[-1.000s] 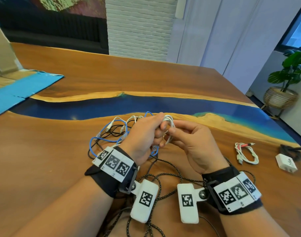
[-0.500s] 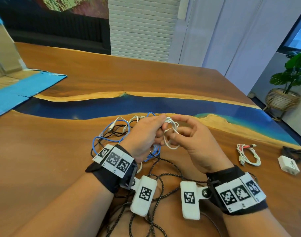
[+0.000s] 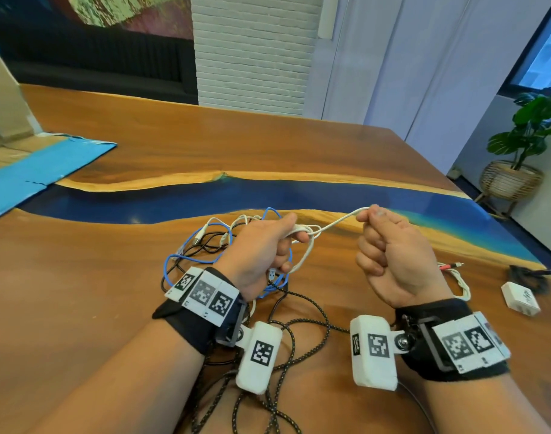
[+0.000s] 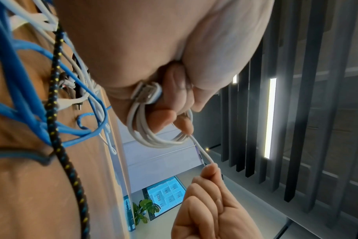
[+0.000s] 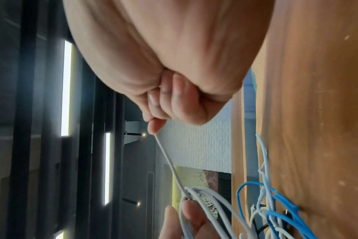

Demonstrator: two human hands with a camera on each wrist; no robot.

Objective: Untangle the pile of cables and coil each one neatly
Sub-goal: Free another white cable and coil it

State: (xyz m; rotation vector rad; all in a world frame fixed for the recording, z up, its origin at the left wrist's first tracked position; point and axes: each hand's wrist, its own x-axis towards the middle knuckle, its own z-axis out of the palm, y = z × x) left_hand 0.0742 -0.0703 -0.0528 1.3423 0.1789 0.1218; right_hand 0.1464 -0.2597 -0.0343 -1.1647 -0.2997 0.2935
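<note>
My left hand (image 3: 279, 242) grips a small coil of white cable (image 3: 308, 245) above the tangled pile; the left wrist view shows the loops of that white cable (image 4: 153, 137) wound round my fingers, a USB plug (image 4: 145, 93) tucked in the fist. My right hand (image 3: 369, 216) pinches the free end of the same cable, pulled out taut to the right; in the right wrist view the white cable (image 5: 170, 163) runs from my fingertips (image 5: 155, 127) to the coil. The pile (image 3: 205, 245) of blue, black and white cables lies under my left hand.
A braided black cable (image 3: 299, 336) sprawls near my wrists. To the right lie a coiled white-and-red cable (image 3: 456, 280), a white charger (image 3: 520, 299) and a black cable (image 3: 528, 274). A blue-lined cardboard box (image 3: 33, 170) sits far left. A potted plant (image 3: 524, 145) stands beyond the table's right edge.
My hands were together at the white coil; my right hand has now drawn away to the right, pulling a length of white cable straight. The left hand has kept its hold.
</note>
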